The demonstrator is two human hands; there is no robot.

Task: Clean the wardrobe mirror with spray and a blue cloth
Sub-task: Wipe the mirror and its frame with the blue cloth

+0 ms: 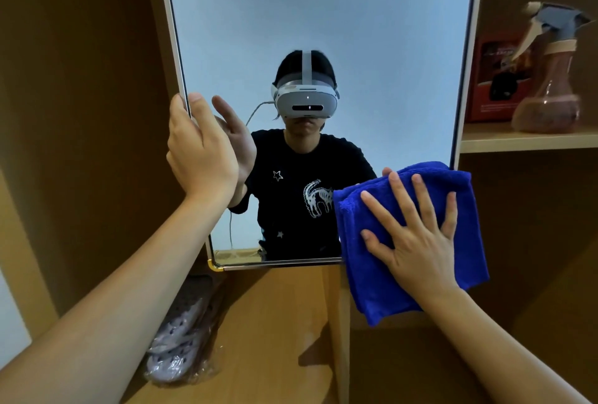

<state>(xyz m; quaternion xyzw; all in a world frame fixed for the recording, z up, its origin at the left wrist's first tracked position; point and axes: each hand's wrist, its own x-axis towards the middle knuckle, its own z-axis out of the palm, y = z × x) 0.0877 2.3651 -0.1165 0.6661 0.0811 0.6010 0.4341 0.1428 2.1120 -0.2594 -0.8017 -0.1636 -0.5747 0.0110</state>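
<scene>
The tall wardrobe mirror (356, 31) stands in front of me and reflects a person in a headset. My left hand (199, 148) grips the mirror's left edge, thumb on the glass and fingers behind the frame. A folded blue cloth (362, 261) covers the mirror's lower right corner. My right hand (417, 241) presses flat on the cloth with fingers spread. The spray bottle (547, 80), clear with a grey trigger head, stands on a shelf to the right, apart from both hands.
A red box (492, 80) stands behind the spray bottle on the wooden shelf (504, 140). Pale slippers in a plastic wrap (184, 332) lie on the wardrobe floor below the mirror's left corner. Wooden wardrobe walls close in on both sides.
</scene>
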